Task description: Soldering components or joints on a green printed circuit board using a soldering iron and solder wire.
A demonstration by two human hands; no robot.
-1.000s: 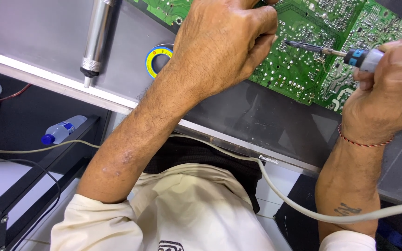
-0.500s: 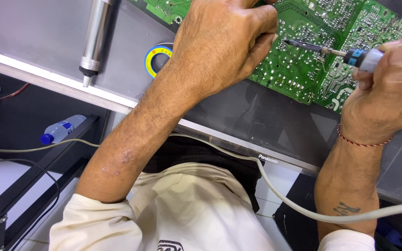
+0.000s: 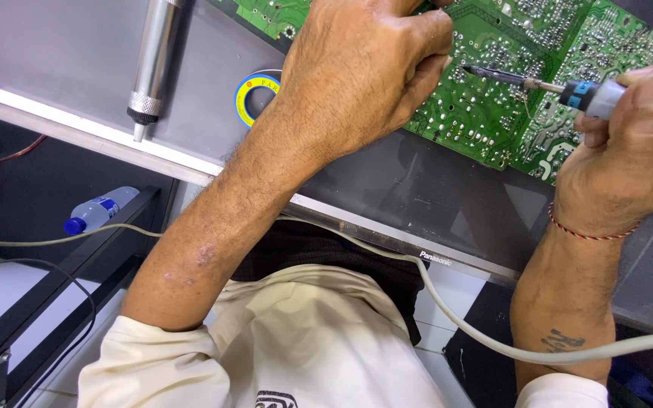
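Holding soldering iron (image 3: 568, 89) in closed right grip (image 3: 629, 151), tip on circuit board (image 3: 508, 98) beside curled left hand (image 3: 357, 75).

A: Lighting was bright and even, diffuse from overhead. Shadows soft; only a faint one under the left hand (image 3: 357, 72) on the grey panel (image 3: 54, 53).

B: Glare?

A: Mild sheen on the metal tool barrel (image 3: 154, 57) and the dark panel (image 3: 417, 189) near the circuit board (image 3: 508, 98). No blown highlights.

B: Focus?

A: Sharp centre. Plastic bottle (image 3: 100, 211) at left slightly soft. Lower left was dim.
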